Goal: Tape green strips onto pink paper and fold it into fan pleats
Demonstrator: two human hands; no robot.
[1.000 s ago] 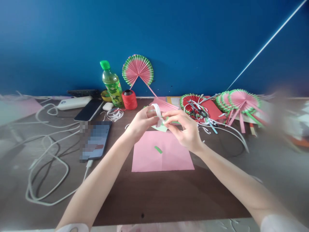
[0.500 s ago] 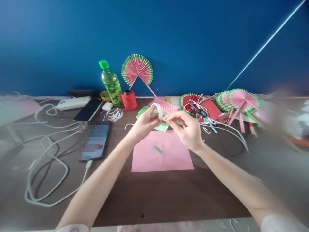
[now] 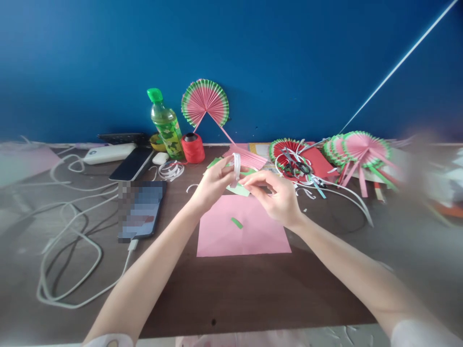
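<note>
My left hand (image 3: 213, 185) grips a small white roll of tape (image 3: 236, 165), held upright above the table. My right hand (image 3: 277, 195) is pinched at the roll's lower edge, fingertips pressed together on its loose end. Both hands hover over a pink paper sheet (image 3: 253, 233) lying flat on the brown table (image 3: 253, 289). A short green paper scrap (image 3: 237, 222) lies on the sheet. A green paper piece (image 3: 238, 189) and a folded pink pleated strip (image 3: 248, 158) lie just behind the hands.
A phone (image 3: 142, 208) on a white cable (image 3: 68, 270) lies at left. A green bottle (image 3: 165, 125), red thread spool (image 3: 193, 147) and a pink-green paper fan (image 3: 205, 103) stand by the blue wall. More fans (image 3: 356, 152), scissors (image 3: 298, 166) and paper strips crowd the right.
The tape roll has turned more edge-on and risen slightly in my left hand. My right hand's pinch has shifted a little lower and leftward under the roll.
</note>
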